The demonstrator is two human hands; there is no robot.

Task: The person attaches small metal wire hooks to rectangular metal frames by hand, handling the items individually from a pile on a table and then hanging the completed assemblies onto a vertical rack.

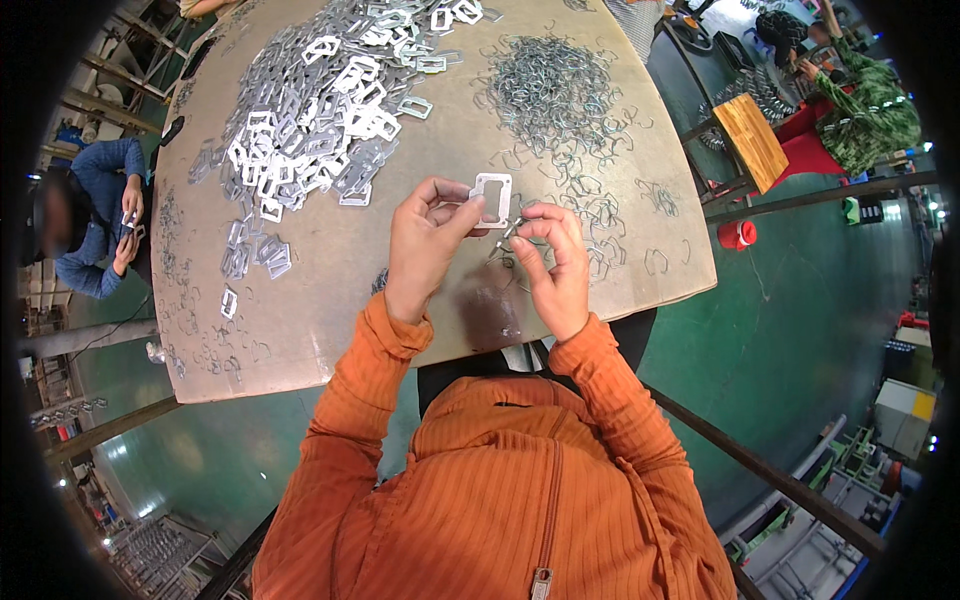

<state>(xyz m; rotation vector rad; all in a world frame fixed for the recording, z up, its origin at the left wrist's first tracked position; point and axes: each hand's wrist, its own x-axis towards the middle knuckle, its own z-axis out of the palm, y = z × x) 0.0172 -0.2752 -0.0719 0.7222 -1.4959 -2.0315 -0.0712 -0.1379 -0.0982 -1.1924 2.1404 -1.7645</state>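
Between the thumb and fingers of my left hand is a flat metal frame plate with a rectangular opening, held upright over the table. Close beside its lower right corner, my right hand pinches a small bent wire clip; the fingertips cover part of it. Whether clip and plate touch, I cannot tell. A big heap of similar frame plates lies beyond my left hand. Past my right hand is a pile of bent wire clips, with loose ones scattered toward me.
The tan tabletop reaches to my waist. At the left edge sits a person in a blue sleeve, both hands on a small part. Another person in green is far right, near a wooden board. A red bucket stands on the floor.
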